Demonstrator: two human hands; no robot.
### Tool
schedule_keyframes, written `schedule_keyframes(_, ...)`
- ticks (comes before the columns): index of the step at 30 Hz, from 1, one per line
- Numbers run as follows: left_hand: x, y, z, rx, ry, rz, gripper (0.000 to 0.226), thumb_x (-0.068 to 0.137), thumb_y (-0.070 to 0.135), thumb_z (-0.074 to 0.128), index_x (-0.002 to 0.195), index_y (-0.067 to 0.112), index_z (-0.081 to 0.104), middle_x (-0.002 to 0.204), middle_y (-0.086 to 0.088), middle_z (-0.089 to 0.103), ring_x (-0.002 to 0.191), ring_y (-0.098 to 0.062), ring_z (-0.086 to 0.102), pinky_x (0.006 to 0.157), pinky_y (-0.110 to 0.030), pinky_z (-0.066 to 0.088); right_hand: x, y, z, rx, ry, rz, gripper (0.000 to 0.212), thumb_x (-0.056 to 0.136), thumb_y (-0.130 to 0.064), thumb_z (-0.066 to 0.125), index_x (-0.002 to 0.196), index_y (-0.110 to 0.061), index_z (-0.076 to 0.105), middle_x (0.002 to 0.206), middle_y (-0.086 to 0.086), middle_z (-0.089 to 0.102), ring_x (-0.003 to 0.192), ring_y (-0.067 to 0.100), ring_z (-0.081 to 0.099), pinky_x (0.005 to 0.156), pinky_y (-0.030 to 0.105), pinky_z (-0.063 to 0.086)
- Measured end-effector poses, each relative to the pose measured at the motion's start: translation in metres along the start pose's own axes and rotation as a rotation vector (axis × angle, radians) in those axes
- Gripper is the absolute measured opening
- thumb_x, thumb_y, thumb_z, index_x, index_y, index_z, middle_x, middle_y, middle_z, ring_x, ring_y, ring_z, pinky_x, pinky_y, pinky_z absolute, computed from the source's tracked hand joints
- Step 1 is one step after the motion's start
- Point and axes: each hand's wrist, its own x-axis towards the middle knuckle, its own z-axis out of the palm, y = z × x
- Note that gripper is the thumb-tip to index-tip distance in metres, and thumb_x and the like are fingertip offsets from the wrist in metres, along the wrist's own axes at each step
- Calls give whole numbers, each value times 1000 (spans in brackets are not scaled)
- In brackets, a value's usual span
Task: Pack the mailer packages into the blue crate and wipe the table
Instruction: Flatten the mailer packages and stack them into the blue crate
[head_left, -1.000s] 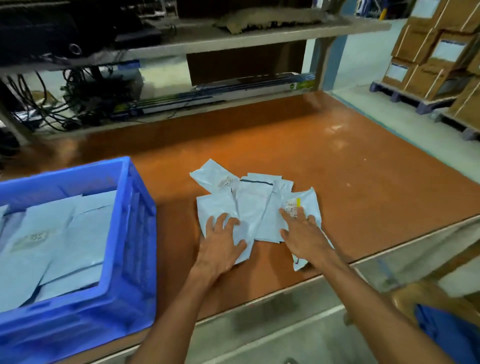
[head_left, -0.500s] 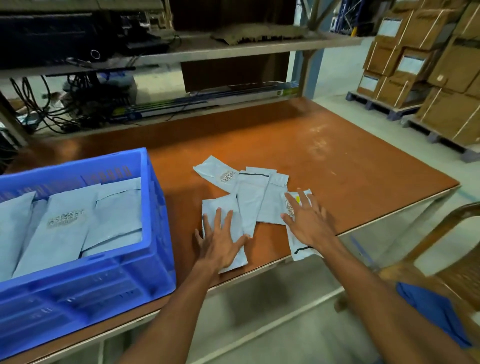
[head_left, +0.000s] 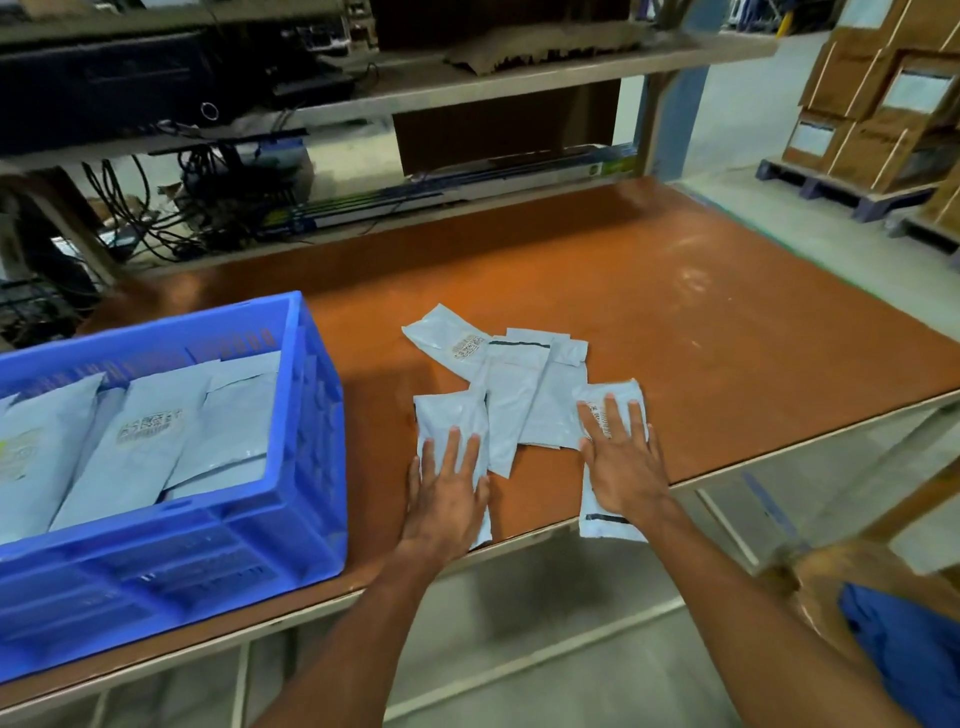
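Note:
Several pale grey mailer packages (head_left: 519, 395) lie overlapping near the front edge of the orange table (head_left: 701, 322). My left hand (head_left: 447, 493) lies flat, fingers spread, on the leftmost mailer (head_left: 447, 415). My right hand (head_left: 621, 462) presses flat on the rightmost mailer (head_left: 605, 522), whose near end hangs over the table edge. Neither hand grips anything. The blue crate (head_left: 311, 415) stands at the left of the table and holds several mailers (head_left: 145, 431).
A shelf (head_left: 519, 78) with cables and electronics runs behind the table. Cardboard boxes (head_left: 883, 104) on pallets stand at the far right. A wooden chair (head_left: 831, 571) with a blue cloth (head_left: 909, 654) on it sits at the lower right.
Both hands have slid the outer mailers toward the table's front edge. The right mailer now overhangs the edge. The camera has pulled back and tilted.

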Motion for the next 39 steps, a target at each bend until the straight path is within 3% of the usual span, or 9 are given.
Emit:
schedule_keyframes(3,-2,4,-9,155,70,77,63,98,49,20,151,19,38,157,-8,34,145,-27,33,118,-44,32,1,6,0,0,20,-44,59,105,-35,26,157,-31,-2,166,1,-4,151,30,-12,122,49,5)
schedule_keyframes(6,-7,12,-25,307,181,181,40,68,34,82,103,13,78,118,-8,71,110,-26,67,91,-39,55,2,9,-6,15,72,-45,71,98,-17,44,157,-23,4,166,6,3,152,31,-5,121,48,10)
schedule_keyframes(12,16,8,-74,131,269,115,54,100,27,24,153,16,26,160,-12,26,149,-31,19,122,-45,18,19,-18,-46,146,375,-178,70,93,-3,56,155,-10,23,161,16,22,150,37,8,122,47,12)
schedule_keyframes(19,13,-49,-242,161,591,176,57,97,27,16,148,8,31,153,-16,36,146,-32,26,117,-46,24,20,-173,-176,554,576,-484,48,108,-28,28,156,-22,22,163,3,19,152,18,0,124,36,8)
schedule_keyframes(22,-19,-107,-285,251,702,207,39,95,12,43,127,-7,55,135,-25,51,127,-42,48,103,-51,44,8,-256,-202,698,542,-631,47,109,-28,28,155,-19,27,161,2,22,149,8,1,124,32,5)
schedule_keyframes(29,-63,-268,-245,348,161,43,42,86,15,27,84,-8,63,130,-34,51,107,-54,54,78,-58,50,-7,-417,-151,512,299,-757,47,107,-24,27,150,-8,34,151,16,40,145,30,25,121,33,5)
schedule_keyframes(32,-58,-290,-228,234,54,39,45,94,19,29,114,-4,62,143,-32,42,123,-55,45,93,-61,45,0,-443,-117,271,187,-617,50,106,-31,21,153,-18,25,156,11,29,148,34,15,118,52,19)
schedule_keyframes(34,-44,-304,-212,186,-43,-8,57,101,39,21,150,12,32,159,-25,19,144,-49,20,114,-58,26,4,-446,-97,121,-58,-519,56,105,-39,22,157,-24,9,164,7,8,151,35,-2,119,59,7)
schedule_keyframes(39,-23,-321,-174,215,-329,-124,99,66,65,-23,155,32,1,162,-5,-24,148,-41,-17,117,-62,8,1,-437,-75,-147,-293,-445,64,99,-61,14,154,-39,-12,163,-3,-21,148,32,-22,117,59,-12)
